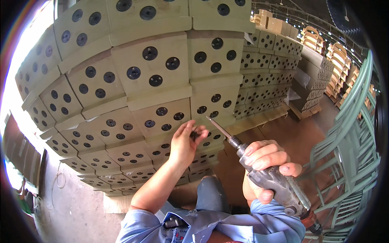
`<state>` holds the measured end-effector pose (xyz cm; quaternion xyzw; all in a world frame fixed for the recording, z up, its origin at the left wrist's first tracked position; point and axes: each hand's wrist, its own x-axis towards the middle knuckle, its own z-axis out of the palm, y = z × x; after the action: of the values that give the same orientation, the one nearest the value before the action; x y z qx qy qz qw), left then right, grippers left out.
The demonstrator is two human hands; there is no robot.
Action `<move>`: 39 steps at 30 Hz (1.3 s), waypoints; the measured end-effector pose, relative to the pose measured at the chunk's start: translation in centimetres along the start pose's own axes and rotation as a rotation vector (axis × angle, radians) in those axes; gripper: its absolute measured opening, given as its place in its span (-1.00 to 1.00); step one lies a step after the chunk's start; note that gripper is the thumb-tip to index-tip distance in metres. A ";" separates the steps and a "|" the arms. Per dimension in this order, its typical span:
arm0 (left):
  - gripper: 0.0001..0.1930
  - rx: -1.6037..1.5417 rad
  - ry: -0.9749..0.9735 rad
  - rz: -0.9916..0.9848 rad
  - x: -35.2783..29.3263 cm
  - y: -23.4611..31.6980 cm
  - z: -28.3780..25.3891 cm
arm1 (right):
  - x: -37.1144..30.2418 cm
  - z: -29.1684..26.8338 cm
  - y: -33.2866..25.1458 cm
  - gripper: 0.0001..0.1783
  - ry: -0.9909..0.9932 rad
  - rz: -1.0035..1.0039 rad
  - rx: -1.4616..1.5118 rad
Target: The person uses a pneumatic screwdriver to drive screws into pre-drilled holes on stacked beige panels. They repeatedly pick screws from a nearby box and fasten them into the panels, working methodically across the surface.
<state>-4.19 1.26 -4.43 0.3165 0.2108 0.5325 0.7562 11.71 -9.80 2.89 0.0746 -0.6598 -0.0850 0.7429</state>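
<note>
My right hand (265,160) is wrapped round a dark, worn power screwdriver (279,186) with a long thin bit. The bit points up and left, its tip just right of my left hand and in front of the stacked panels, and I cannot tell whether it touches them. My left hand (186,139) has its fingers curled in over a few small dark pieces (195,134), too small to name. Behind both hands rises a tall stack of beige, box-like panels (162,91), most with black round discs (155,80) set in their faces.
More disc-fitted panels (263,60) stand on wooden pallets (261,119) farther back. Green metal frames (344,162) are piled at the right, with wooden chair frames (338,69) beyond. A thin cable (54,182) lies on the grey floor at left.
</note>
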 end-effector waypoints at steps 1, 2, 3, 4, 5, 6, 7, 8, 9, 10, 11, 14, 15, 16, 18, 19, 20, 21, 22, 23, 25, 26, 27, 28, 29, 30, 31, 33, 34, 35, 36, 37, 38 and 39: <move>-0.70 -0.028 0.028 0.014 -0.1 0.2 1.0 | -0.2 -0.3 -0.2 -0.37 -0.017 0.006 -0.003; -0.70 -0.027 0.035 0.012 -0.1 0.1 1.3 | -0.5 -0.6 -0.3 -0.37 -0.035 0.012 -0.008; -0.70 -0.026 0.042 0.009 -0.1 -0.1 1.5 | -1.0 -0.7 -0.6 -0.39 -0.026 0.025 -0.021; -0.70 -0.024 0.050 0.007 -0.1 -0.3 1.7 | -1.5 -0.9 -0.8 -0.39 -0.037 0.048 -0.011; -0.69 0.000 0.047 0.009 -0.2 -0.5 1.8 | -1.8 -1.1 -0.9 -0.40 -0.047 0.072 -0.002; -0.70 0.001 0.022 0.008 -0.2 -0.8 1.9 | -2.1 -1.3 -1.1 -0.40 -0.057 0.097 0.007; -0.71 0.003 -0.002 0.008 -0.3 -1.0 2.0 | -2.1 -1.5 -1.4 -0.43 -0.075 0.125 0.014; -0.72 0.006 -0.022 0.012 -0.3 -1.0 2.1 | -2.3 -1.7 -1.5 -0.43 -0.087 0.141 0.022; -0.74 0.000 -0.036 0.022 -0.4 -1.1 2.1 | -2.6 -1.8 -1.5 -0.44 -0.099 0.158 0.031; -0.75 -0.006 -0.050 0.033 -0.5 -1.0 2.2 | -2.9 -1.9 -1.6 -0.44 -0.111 0.174 0.042; -0.77 -0.017 -0.067 0.044 -0.4 -0.9 2.3 | -2.9 -2.0 -1.8 -0.47 -0.116 0.202 0.058; -0.82 -0.027 -0.082 0.042 -0.5 -0.7 2.5 | -3.1 -1.8 -1.1 -0.40 -0.133 0.131 0.054; -0.82 -0.036 -0.076 0.043 -0.5 -0.6 2.8 | -3.1 -1.8 -1.1 -0.40 -0.143 0.131 0.052; -0.83 -0.045 -0.071 0.044 -0.6 -0.5 3.2 | -3.2 -1.9 -1.0 -0.40 -0.153 0.131 0.050; -0.83 -0.050 -0.073 0.040 -0.8 -0.5 3.8 | -3.2 -2.1 -0.9 -0.39 -0.164 0.131 0.035; -0.82 -0.050 -0.077 0.035 -0.8 -0.5 4.0 | -3.1 -2.1 -1.0 -0.39 -0.167 0.133 0.023; -0.82 -0.050 -0.082 0.031 -0.8 -0.5 4.2 | -3.0 -2.1 -0.9 -0.39 -0.171 0.135 0.012; -0.82 -0.052 -0.086 0.034 -0.8 -0.6 4.1 | -3.1 -2.0 -1.0 -0.44 -0.132 0.149 0.031; -0.82 -0.054 -0.090 0.036 -0.7 -0.7 4.0 | -3.3 -1.7 -1.1 -0.48 -0.093 0.162 0.050; -0.82 -0.058 -0.095 0.039 -0.6 -0.8 4.0 | -3.4 -1.6 -1.2 -0.51 -0.056 0.175 0.068; -0.82 -0.060 -0.093 0.031 -0.6 -0.8 4.3 | -3.5 -1.7 -1.2 -0.51 -0.045 0.173 0.061; -0.82 -0.063 -0.092 0.026 -0.6 -0.8 4.4 | -3.5 -1.7 -1.2 -0.51 -0.040 0.173 0.057; -0.82 -0.066 -0.097 0.025 -0.5 -0.9 4.5 | -3.4 -1.8 -1.1 -0.50 -0.063 0.178 0.047; -0.82 -0.070 -0.102 0.023 -0.4 -0.9 4.5 | -3.3 -2.1 -1.2 -0.49 -0.085 0.183 0.038; -0.82 -0.073 -0.107 0.022 -0.3 -0.9 4.6 | -3.2 -2.3 -1.1 -0.49 -0.107 0.186 0.029; -0.81 -0.067 -0.105 0.004 -0.2 -0.8 4.7 | -3.1 -2.5 -1.0 -0.48 -0.121 0.181 0.026; -0.80 -0.062 -0.103 -0.014 -0.2 -0.6 4.9 | -2.9 -2.6 -0.9 -0.47 -0.134 0.177 0.024; -0.79 -0.084 -0.115 -0.048 0.1 -0.5 5.3 | -2.6 -2.8 -0.7 -0.46 -0.132 0.152 0.022; -0.78 -0.109 -0.124 -0.066 0.2 -0.5 5.4 | -2.6 -2.8 -0.6 -0.45 -0.111 0.137 0.024; -0.77 -0.134 -0.136 -0.083 0.4 -0.4 5.7 | -2.4 -2.7 -0.4 -0.45 -0.092 0.119 0.026; -0.77 -0.150 -0.157 -0.081 0.6 -0.2 6.2 | -2.1 -2.7 0.0 -0.44 -0.079 0.081 0.013; -0.76 -0.166 -0.178 -0.079 0.8 0.0 7.0 | -1.4 -2.7 0.5 -0.44 -0.067 0.044 0.001; -0.76 -0.181 -0.195 -0.074 0.9 0.4 7.7 | -0.8 -2.7 1.1 -0.43 -0.052 0.008 -0.006; -0.76 -0.218 -0.234 -0.058 1.3 0.8 8.5 | 0.0 -2.5 1.9 -0.42 -0.037 -0.037 -0.047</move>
<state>1.34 0.46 2.20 0.2863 0.0714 0.4896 0.8205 14.27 -7.95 3.03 0.0679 -0.6698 -0.1156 0.7304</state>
